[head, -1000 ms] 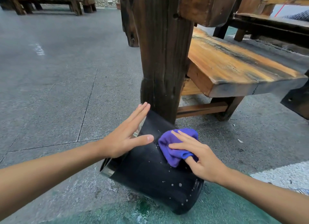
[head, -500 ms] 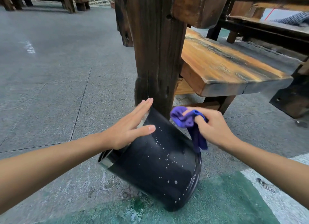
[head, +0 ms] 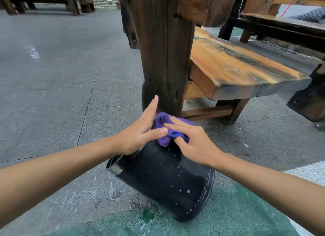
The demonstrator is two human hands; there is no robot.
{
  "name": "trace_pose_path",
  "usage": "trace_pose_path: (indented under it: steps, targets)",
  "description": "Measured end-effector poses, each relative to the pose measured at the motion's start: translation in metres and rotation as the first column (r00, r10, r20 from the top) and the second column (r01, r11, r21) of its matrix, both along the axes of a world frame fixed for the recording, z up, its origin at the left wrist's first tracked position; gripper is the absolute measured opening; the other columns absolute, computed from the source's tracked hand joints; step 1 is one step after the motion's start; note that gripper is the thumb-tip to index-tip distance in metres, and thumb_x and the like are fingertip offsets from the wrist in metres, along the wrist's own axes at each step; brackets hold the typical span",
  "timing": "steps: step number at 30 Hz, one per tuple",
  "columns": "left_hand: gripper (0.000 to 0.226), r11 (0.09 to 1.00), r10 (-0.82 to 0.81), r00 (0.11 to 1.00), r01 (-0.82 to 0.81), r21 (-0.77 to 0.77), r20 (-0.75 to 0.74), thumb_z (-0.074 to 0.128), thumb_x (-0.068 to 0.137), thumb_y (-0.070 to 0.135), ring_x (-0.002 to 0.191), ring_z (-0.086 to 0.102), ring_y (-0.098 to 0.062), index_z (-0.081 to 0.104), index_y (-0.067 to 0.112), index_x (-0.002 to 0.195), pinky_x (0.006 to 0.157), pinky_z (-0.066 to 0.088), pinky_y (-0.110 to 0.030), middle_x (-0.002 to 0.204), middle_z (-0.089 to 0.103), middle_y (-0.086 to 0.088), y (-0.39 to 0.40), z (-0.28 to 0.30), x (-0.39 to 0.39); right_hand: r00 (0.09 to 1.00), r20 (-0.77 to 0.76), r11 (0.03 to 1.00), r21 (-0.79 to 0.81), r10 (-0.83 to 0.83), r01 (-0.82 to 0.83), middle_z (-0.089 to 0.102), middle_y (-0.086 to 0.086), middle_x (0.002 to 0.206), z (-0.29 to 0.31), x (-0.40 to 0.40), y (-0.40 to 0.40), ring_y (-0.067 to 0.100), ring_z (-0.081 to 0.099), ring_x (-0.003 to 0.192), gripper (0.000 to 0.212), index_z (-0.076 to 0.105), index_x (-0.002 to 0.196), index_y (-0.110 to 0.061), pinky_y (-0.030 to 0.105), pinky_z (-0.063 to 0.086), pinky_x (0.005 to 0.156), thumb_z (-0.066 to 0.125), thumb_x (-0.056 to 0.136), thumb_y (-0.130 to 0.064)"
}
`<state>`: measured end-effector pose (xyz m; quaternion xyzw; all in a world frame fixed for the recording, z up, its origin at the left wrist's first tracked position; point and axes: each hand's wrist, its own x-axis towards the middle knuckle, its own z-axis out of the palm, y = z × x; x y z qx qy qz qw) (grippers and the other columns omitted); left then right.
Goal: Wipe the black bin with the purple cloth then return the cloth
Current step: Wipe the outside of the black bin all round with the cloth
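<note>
Our left hand [head: 140, 133] rests flat, fingers straight, on the tilted black bin [head: 163, 181] at lower centre, while our right hand [head: 193, 144] pinches the purple cloth [head: 165, 128] against its upper end.

Wooden post [head: 163, 51] — bench [head: 233, 68] beside

The black bin [head: 163, 181] looks like smooth, glossy plastic, speckled with pale droplets, its rim catching light. On top of the bin, the purple cloth [head: 166, 128] is soft, matt, crumpled fabric. Behind the bin stands a post [head: 163, 51] of dark, rough-grained wood. Under the bin, the floor [head: 52, 77] is coarse grey concrete.
</note>
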<state>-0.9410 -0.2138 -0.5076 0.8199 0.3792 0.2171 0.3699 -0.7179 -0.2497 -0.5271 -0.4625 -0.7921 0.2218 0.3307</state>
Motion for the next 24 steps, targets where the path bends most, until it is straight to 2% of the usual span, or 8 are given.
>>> trace_pose_path:
  steps: [2, 8, 13, 16, 18, 19, 21, 24]
  targets:
    - [0.105, 1.000, 0.026, 0.999, -0.026, 0.008, -0.042, 0.045, 0.086, 0.070, 0.154, -0.012, 0.009, -0.016, 0.029, 0.162, 0.126, 0.001, -0.024, 0.170, -0.018, 0.017, 0.003, 0.000, -0.004, 0.998, 0.057, 0.999, -0.005, 0.042, -0.042, 0.054, 0.005, 0.148, -0.009, 0.015, -0.011, 0.013, 0.041, 0.145, 0.051, 0.069, 0.131, -0.012, 0.028, 0.029, 0.122, 0.050, 0.084, -0.005]
    - [0.107, 0.997, 0.079, 0.986, -0.080, 0.002, -0.147, 0.048, 0.076, 0.077, 0.152, -0.010, 0.015, 0.006, 0.035, 0.164, 0.124, 0.006, -0.026, 0.169, -0.018, 0.023, 0.008, 0.001, -0.017, 0.962, 0.245, 0.991, 0.042, 0.116, -0.130, 0.059, 0.003, 0.143, -0.037, 0.065, -0.036, 0.020, 0.050, 0.140, 0.044, 0.074, 0.123, -0.013, 0.045, 0.042, 0.115, 0.066, 0.083, 0.001]
    - [0.093, 0.991, 0.041, 0.968, -0.009, 0.131, -0.249, 0.058, 0.083, 0.067, 0.157, -0.001, 0.004, 0.029, 0.025, 0.162, 0.127, 0.015, -0.032, 0.170, -0.008, 0.024, 0.005, 0.008, -0.017, 0.928, 0.352, 0.980, 0.104, 0.124, -0.171, 0.062, 0.003, 0.141, -0.045, 0.090, -0.046, 0.019, 0.055, 0.136, 0.037, 0.076, 0.118, -0.013, 0.040, 0.045, 0.111, 0.066, 0.084, -0.005]
    - [0.085, 0.988, 0.038, 0.969, 0.000, 0.153, -0.244, 0.056, 0.088, 0.060, 0.157, -0.008, 0.003, 0.031, 0.024, 0.161, 0.128, 0.012, -0.033, 0.172, -0.004, 0.022, 0.002, 0.010, -0.013, 0.973, 0.229, 0.999, 0.049, 0.003, -0.015, 0.072, -0.011, 0.125, -0.038, 0.090, -0.044, 0.011, 0.068, 0.117, 0.033, 0.079, 0.105, -0.020, 0.029, 0.052, 0.100, 0.055, 0.086, -0.009]
    - [0.083, 0.990, 0.034, 0.973, -0.002, 0.139, -0.229, 0.052, 0.090, 0.061, 0.156, -0.011, 0.005, 0.027, 0.028, 0.162, 0.127, 0.009, -0.031, 0.172, -0.005, 0.020, 0.000, 0.009, -0.011, 0.977, 0.054, 0.969, -0.127, -0.208, 0.214, 0.079, -0.006, 0.086, -0.031, 0.085, -0.034, 0.019, 0.077, 0.070, 0.032, 0.075, 0.092, -0.023, 0.033, 0.060, 0.065, 0.047, 0.087, -0.009]
    - [0.083, 0.991, 0.032, 0.975, -0.002, 0.136, -0.220, 0.050, 0.090, 0.063, 0.156, -0.011, 0.006, 0.024, 0.031, 0.162, 0.127, 0.009, -0.031, 0.172, -0.005, 0.021, 0.000, 0.010, -0.011, 0.947, -0.014, 0.931, -0.190, -0.320, 0.311, 0.074, 0.003, 0.069, -0.025, 0.080, -0.024, 0.023, 0.072, 0.056, 0.028, 0.072, 0.087, -0.019, 0.036, 0.056, 0.056, 0.044, 0.087, -0.015]
    - [0.087, 0.993, 0.015, 0.980, 0.009, 0.120, -0.199, 0.046, 0.089, 0.071, 0.155, -0.011, 0.008, 0.015, 0.038, 0.163, 0.125, 0.010, -0.030, 0.171, -0.006, 0.023, -0.002, 0.009, -0.010, 0.880, -0.121, 0.877, -0.217, -0.460, 0.428, 0.065, 0.015, 0.062, -0.010, 0.071, -0.008, 0.026, 0.069, 0.057, 0.029, 0.063, 0.081, -0.009, 0.045, 0.057, 0.065, 0.041, 0.083, -0.027]
    - [0.093, 0.993, 0.001, 0.989, 0.016, 0.113, -0.150, 0.042, 0.087, 0.074, 0.155, -0.007, 0.009, 0.001, 0.040, 0.163, 0.126, 0.010, -0.030, 0.171, -0.008, 0.024, -0.003, 0.010, -0.005, 0.892, -0.148, 0.904, -0.047, -0.427, 0.425, 0.066, 0.008, 0.071, 0.019, 0.038, 0.007, 0.023, 0.062, 0.068, 0.031, 0.064, 0.087, -0.012, 0.046, 0.054, 0.074, 0.041, 0.083, -0.032]
